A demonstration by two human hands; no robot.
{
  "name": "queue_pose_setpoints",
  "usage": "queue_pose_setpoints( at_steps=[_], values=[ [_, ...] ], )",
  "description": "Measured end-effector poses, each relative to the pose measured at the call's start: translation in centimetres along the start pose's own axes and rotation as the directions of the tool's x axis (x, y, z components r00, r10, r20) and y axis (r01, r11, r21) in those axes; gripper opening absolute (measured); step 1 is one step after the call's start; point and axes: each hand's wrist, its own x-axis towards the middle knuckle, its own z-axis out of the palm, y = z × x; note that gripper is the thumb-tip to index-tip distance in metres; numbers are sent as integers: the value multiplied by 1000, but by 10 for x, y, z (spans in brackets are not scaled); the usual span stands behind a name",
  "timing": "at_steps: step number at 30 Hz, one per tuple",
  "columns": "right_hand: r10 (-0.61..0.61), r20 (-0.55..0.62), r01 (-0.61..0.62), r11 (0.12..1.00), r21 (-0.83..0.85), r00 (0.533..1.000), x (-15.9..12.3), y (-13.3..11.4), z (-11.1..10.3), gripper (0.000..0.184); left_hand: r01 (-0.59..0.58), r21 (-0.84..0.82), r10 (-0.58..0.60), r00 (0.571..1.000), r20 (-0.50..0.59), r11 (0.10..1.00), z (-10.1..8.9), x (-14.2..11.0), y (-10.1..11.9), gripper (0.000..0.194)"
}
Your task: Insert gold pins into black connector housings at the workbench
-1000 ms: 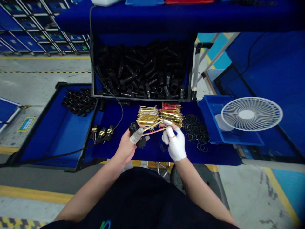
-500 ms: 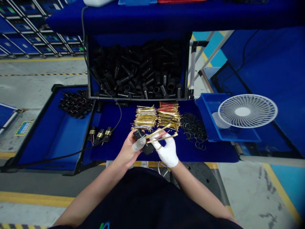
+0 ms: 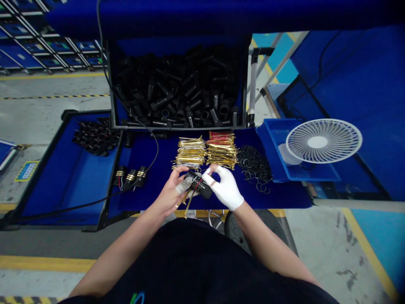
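Observation:
My left hand (image 3: 171, 192), with a pale cot on one finger, grips a black plastic socket (image 3: 196, 183) in front of my body. My right hand (image 3: 224, 188), in a white glove, pinches the same socket from the other side at its wires. Gold-coloured wire leads (image 3: 188, 203) hang down from the socket below my left fingers. Just beyond my hands lie two bundles of gold-coloured wires, one to the left (image 3: 190, 153) and one with red ends (image 3: 221, 147). Several wired sockets (image 3: 130, 178) stand to the left.
A black-walled bin (image 3: 177, 84) of black threaded plastic parts stands behind the blue work mat (image 3: 152, 198). Black rubber rings (image 3: 254, 169) lie to the right. A blue tray (image 3: 275, 139) holds a white fan (image 3: 323, 140). A black cable (image 3: 152, 145) crosses the mat's left side.
The wires, previously pointing up and right, now hang downward. My hands have come closer around the socket, and my right hand has moved from the leads onto the socket.

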Motion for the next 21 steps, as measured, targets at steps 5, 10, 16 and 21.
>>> queue_pose_setpoints(
  at_steps=[5, 10, 16, 21],
  values=[
    [46, 13, -46, 999, -15, 999, -4, 11, 12, 7, -29, 158, 34, 999, -26, 987, -5, 8, -20, 37],
    [-184, 195, 179, 983, 43, 963, -12, 21, 12, 15, 16, 158, -6, 998, -66, 987, -17, 20, -24, 41],
    [43, -58, -25, 957, 290, 997, -12, 31, 6, 38, 33, 158, 15, 956, -295, 987, -42, 35, -19, 51],
    [306, -294, 16, 668, 744, 905, 5, -5, 12, 50, -10, 191, 70, 948, -309, 981, -42, 43, -41, 51]
  ],
)
